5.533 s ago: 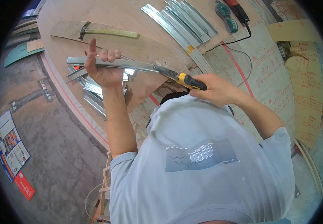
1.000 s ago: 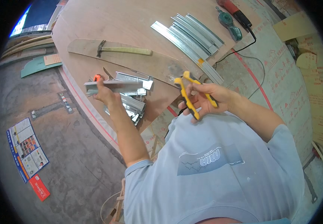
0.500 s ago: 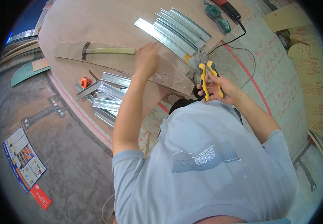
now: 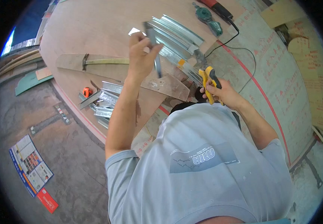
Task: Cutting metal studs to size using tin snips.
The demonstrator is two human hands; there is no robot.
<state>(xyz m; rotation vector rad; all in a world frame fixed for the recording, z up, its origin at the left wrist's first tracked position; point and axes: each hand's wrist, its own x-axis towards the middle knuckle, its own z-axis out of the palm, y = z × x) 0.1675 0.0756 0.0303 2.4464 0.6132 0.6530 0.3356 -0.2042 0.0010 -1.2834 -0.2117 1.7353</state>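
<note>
My left hand pinches a narrow piece of metal channel, raised over the board and smeared by motion. Yellow-and-black handles rest in my right hand, which is closed around a pair of snips; their metal head points away from me, close to the near end of the laid-out channels. Those silvery metal channels lie side by side beyond both hands. To the left of my left forearm is a loose pile of shorter channel pieces.
A hammer lies on a long tapered board. An orange tape measure sits by the pile. At the far right are a green tool, probably a chalk line, and a red corded power tool, its cable trailing over printed floor covering.
My left hand has lifted slightly, and a metal channel piece now shows in it. The snips in my right hand have tilted a little, and the whole view has shifted slightly.
</note>
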